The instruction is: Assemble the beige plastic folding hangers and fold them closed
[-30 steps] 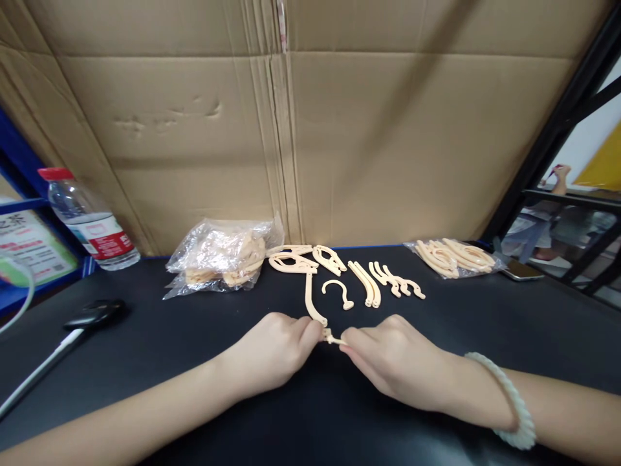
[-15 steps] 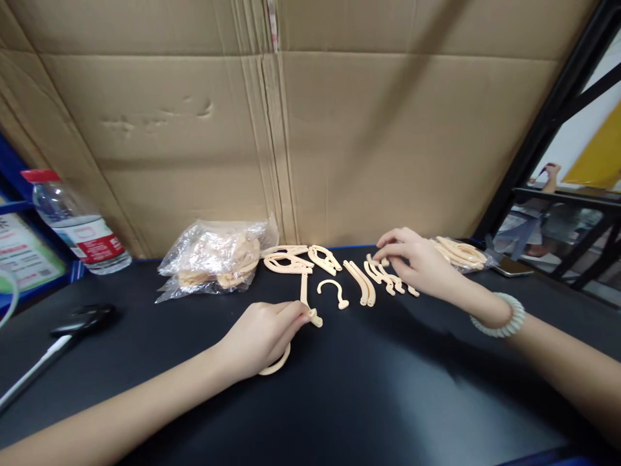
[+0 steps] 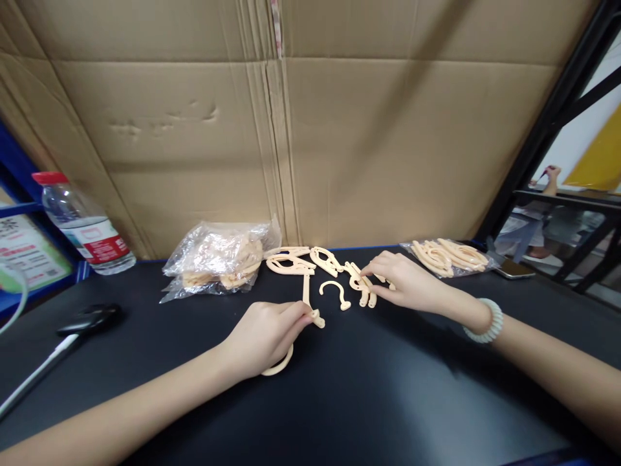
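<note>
My left hand (image 3: 266,336) is closed in a pinch around a beige plastic hanger hook (image 3: 280,367); its curve shows below my palm and its knobbed end by the fingertips. A straight beige hanger arm (image 3: 306,290) runs away from those fingertips; whether it is joined to the hook is unclear. My right hand (image 3: 400,281) bends over the loose parts, fingertips pinched at another curved hook piece (image 3: 356,283) lying across two slim curved strips (image 3: 372,300). Other small pieces are partly hidden under that hand. Between my hands lies a single hook (image 3: 345,304).
Looped hanger frames (image 3: 291,266) lie at the back beside a clear bag of beige parts (image 3: 218,259). Another bag (image 3: 456,257) and a phone (image 3: 514,268) are right. A water bottle (image 3: 99,239) and a black device with a white cable (image 3: 90,319) stand left. Cardboard (image 3: 388,149) walls the back.
My right hand has moved left and down from the small hooks to the two strips, bringing a hook piece over them. My left hand keeps its grip; the view has shifted slightly.
</note>
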A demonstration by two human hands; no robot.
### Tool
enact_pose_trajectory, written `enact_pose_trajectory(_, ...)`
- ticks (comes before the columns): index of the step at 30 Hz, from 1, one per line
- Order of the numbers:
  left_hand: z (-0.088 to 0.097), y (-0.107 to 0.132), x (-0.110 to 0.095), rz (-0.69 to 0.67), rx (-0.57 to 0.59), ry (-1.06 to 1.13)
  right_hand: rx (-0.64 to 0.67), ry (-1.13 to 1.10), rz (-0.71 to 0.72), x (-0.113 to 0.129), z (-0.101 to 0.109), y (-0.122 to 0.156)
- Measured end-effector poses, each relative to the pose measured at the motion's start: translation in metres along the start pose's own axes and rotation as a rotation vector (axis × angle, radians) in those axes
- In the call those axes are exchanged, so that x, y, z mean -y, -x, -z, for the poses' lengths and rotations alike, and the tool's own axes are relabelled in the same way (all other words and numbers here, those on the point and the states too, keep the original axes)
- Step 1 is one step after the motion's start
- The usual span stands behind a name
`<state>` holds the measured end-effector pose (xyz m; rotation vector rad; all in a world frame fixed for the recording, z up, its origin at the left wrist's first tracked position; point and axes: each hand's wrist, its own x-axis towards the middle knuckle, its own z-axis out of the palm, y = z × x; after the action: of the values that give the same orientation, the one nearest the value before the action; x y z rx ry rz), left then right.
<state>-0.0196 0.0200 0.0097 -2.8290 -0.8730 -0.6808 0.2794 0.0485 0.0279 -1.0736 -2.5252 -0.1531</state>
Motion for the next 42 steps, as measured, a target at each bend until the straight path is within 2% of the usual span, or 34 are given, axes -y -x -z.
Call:
enact_pose_trajectory(6, -0.001, 0.000, 0.001, -0.007, -0.001, 0.000, -0.054, -0.043, -0.103, 0.011, -0.019, -0.002)
enact_pose_trajectory(11, -0.002, 0.001, 0.003, 0.002, 0.009, 0.014, -0.243, -0.302, -0.270, 0.008, -0.024, -0.002)
enact_pose_trajectory(19, -0.002, 0.001, 0.002, 0.003, 0.012, 0.020, -0.507, -0.618, -0.493, -0.004, -0.011, -0.004)
enact_pose_trajectory(21, -0.002, 0.001, 0.002, 0.001, 0.010, 0.020, -0.604, -0.617, -0.490, -0.004, -0.003, -0.004)
enact_pose_trajectory(24, -0.003, 0.002, 0.002, -0.005, -0.002, 0.011, -0.717, -0.454, -0.414, -0.003, 0.010, -0.004)
enact_pose_trajectory(26, -0.003, 0.002, 0.002, -0.007, -0.006, 0.011, -0.690, -0.280, -0.311, -0.004, 0.016, -0.003)
enact_pose_trajectory(29, -0.002, 0.001, 0.002, -0.007, -0.002, 0.023, -0.461, -0.097, -0.109, -0.004, 0.018, -0.002)
enact_pose_trajectory(31, -0.002, 0.001, 0.002, -0.003, 0.002, 0.028, -0.307, -0.082, -0.037, -0.003, 0.016, -0.002)
enact_pose_trajectory(33, -0.002, 0.001, 0.001, 0.001, 0.003, 0.031, -0.227, -0.103, -0.029, 0.000, 0.014, -0.001)
enact_pose_trajectory(39, -0.002, 0.001, 0.002, 0.033, 0.032, 0.042, -0.175, -0.120, -0.036, 0.006, 0.008, -0.001)
enact_pose_trajectory(42, 0.000, -0.001, 0.001, 0.124, 0.042, 0.113, -0.210, -0.129, -0.013, 0.014, 0.001, -0.002)
